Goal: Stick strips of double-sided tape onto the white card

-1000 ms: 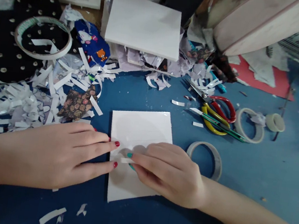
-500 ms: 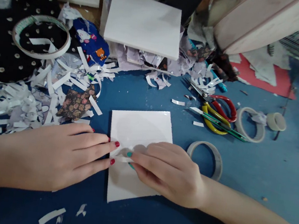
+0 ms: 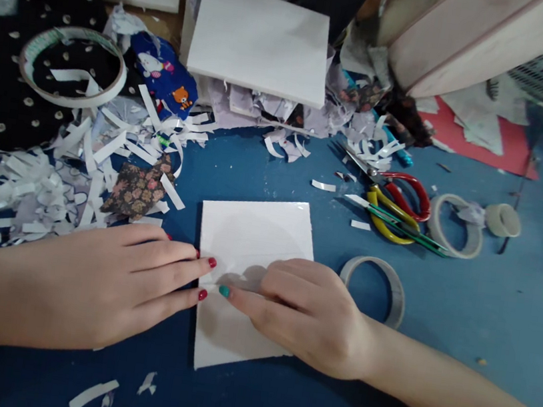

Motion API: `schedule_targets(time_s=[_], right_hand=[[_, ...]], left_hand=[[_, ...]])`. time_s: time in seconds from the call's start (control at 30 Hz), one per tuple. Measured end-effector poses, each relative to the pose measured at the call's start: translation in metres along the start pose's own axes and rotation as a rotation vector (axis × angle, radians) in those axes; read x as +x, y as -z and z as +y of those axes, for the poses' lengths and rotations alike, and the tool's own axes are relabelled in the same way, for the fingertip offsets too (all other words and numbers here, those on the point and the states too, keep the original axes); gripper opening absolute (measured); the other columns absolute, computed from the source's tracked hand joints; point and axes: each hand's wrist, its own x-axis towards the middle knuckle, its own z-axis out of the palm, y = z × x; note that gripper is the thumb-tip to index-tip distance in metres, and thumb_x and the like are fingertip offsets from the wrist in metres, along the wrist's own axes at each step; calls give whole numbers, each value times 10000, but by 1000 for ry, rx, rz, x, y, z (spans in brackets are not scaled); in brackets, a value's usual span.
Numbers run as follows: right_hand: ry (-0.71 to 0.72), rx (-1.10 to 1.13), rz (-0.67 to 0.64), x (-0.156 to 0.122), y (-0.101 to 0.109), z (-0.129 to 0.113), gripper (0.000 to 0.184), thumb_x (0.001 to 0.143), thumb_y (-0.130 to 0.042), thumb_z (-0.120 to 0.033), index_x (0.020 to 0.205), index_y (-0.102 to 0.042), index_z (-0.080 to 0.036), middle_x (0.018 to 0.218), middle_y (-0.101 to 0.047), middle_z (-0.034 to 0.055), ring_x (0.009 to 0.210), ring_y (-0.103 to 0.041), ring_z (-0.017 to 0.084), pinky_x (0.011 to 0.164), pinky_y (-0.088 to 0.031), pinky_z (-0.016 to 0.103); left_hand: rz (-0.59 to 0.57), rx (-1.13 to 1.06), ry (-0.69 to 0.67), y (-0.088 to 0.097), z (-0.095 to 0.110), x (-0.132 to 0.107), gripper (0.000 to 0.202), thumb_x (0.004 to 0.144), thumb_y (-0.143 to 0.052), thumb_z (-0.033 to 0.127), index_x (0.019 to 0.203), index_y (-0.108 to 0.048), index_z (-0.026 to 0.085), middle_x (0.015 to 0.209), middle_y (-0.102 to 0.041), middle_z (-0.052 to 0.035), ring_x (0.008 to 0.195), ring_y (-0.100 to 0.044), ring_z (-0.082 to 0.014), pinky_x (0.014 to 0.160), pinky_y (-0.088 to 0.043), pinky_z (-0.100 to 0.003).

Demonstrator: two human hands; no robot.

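Observation:
A white rectangular board (image 3: 262, 229), thin and flat, lies on the blue table between my two hands. My left hand (image 3: 123, 284) is open and flat, its outstretched fingertips resting on the board's left edge. On the board, my right hand (image 3: 306, 316) presses one extended finger near the left hand's fingertips. Its other fingers are curled under, and whatever they may hold is hidden. A faint line crosses the board beneath that finger. A roll of tape (image 3: 396, 295) lies close to the right wrist.
Scissors (image 3: 397, 204) and a green-handled cutter (image 3: 404, 229) lie right of the board, beside more tape rolls (image 3: 478, 239). White paper strips (image 3: 15, 188) pile up at left, near a large tape ring (image 3: 110, 90). Another white board (image 3: 261, 40) rests on scraps behind.
The raised white strip pinched in my right hand no longer stands up. That hand's finger has moved slightly left and down onto the board. My left hand stays almost still.

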Motion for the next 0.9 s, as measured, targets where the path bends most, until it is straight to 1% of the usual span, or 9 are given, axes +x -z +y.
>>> schedule_targets(time_s=[0.2, 0.43, 0.57, 0.73, 0.9], right_hand=[[2, 32, 19, -2, -2, 1, 168, 980, -512, -99, 1089, -640, -99, 672, -573, 1, 563, -457, 133, 509, -324, 296], [1, 1, -1, 1, 0, 2, 220, 1017, -434, -126, 1062, -648, -101, 655, -556, 3, 569, -455, 147, 503, -347, 294], [0, 2, 0, 0, 0, 1, 213, 1012, -444, -122, 1062, -650, -99, 650, -551, 2, 564, -448, 147, 498, -342, 293], [-1, -7, -6, 0, 0, 1, 216, 1007, -448, -128, 1054, -658, -102, 653, -559, 2, 557, -470, 133, 499, -350, 287], [-7, -29, -7, 0, 0, 1, 208, 1008, -449, -129, 1077, -645, -115, 660, -574, 0, 558, -486, 124, 505, -369, 279]], left_hand=[[-1, -26, 27, 1, 0, 1, 390, 1009, -367, 180, 1319, -603, 180, 1424, -584, -97, 1259, -553, -287, 981, -459, -438], [-3, -41, 30, 0, 1, 0, 386, 1005, -385, 182, 1320, -608, 186, 1421, -587, -98, 1259, -557, -285, 1002, -459, -441], [2, -48, 29, 0, 1, 0, 391, 1005, -378, 184, 1319, -610, 184, 1422, -585, -100, 1259, -558, -288, 994, -467, -445], [4, -75, 50, -1, 1, 1, 366, 992, -428, 209, 1301, -625, 212, 1409, -598, -79, 1266, -561, -267, 1023, -469, -421], [-16, -66, 52, 0, 2, 0, 380, 1005, -408, 202, 1331, -602, 209, 1431, -580, -84, 1292, -540, -279, 1024, -466, -442]])
